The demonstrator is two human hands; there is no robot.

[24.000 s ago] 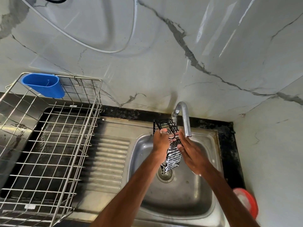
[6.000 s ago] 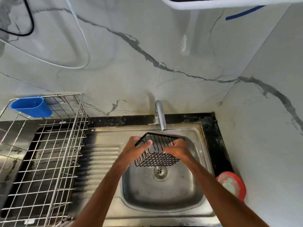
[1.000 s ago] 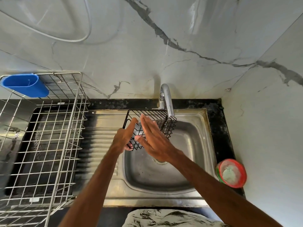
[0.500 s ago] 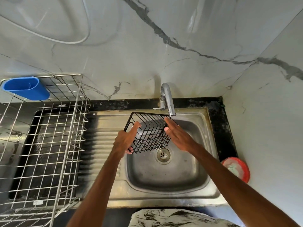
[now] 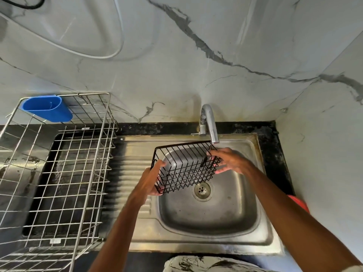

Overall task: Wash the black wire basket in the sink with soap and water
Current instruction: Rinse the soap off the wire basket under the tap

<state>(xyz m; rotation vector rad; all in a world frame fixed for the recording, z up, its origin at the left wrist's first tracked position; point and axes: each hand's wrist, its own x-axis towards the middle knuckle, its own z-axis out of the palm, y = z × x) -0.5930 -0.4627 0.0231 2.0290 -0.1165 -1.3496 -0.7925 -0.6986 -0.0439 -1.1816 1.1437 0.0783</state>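
1. Glossy wall tiles [image 5: 176, 75], white with grey marble veining, meet in a corner behind a black speckled countertop [image 5: 157, 127]. A white hose [image 5: 117, 46] loops across the left tile.
2. A stainless steel sink [image 5: 206, 216] is set into the countertop. Its basin is rectangular with rounded corners and has a round perforated drain [image 5: 202, 190]. A ribbed draining board [image 5: 129, 173] lies to its left. A curved chrome tap [image 5: 210, 122] stands at the back rim.
3. The black wire basket [image 5: 186, 169] is rectangular and made of thin coated rods: parallel bars on one face, a diamond lattice on another. It is held tilted above the basin, its upper right corner just beneath the tap spout.
4. My left hand [image 5: 151, 179] grips the basket's left end, fingers curled around the lower corner and thumb on the rim wire.
5. My right hand [image 5: 231, 160] pinches the right end wall, thumb above and fingers beneath the mesh.
6. A bright steel wire dish rack [image 5: 78, 173] stands left of the sink, with a blue oval plastic cup [image 5: 47, 108] hung at its back corner.
7. A red container [image 5: 298, 203] shows partly behind my right forearm.
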